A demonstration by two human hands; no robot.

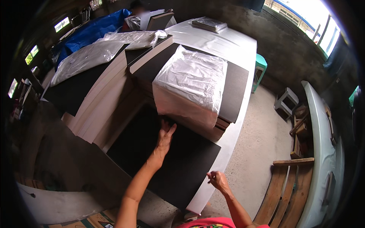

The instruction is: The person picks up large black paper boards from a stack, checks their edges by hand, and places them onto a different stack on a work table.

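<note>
In front of me a flat black board or sheet (178, 167) lies on the white-covered table (201, 195). My left hand (166, 133) reaches over its far part, fingers stretched out and apart, close to the base of a plastic-wrapped block-shaped stack (190, 79). Whether the fingertips touch the board, I cannot tell. Near the board's right edge is my right hand (219, 181), its fingers curled in; anything inside them is hidden. The wrapped stack rests on dark boards (236, 91) with pale cut edges.
Tall stacks of black-topped sheets (102, 102) stand at the left, partly under clear plastic (87, 57). A blue tarp (91, 34) and a person (137, 17) are at the back. Right of the table are a green stool (260, 66), grey stool (286, 99) and wooden bench (285, 190).
</note>
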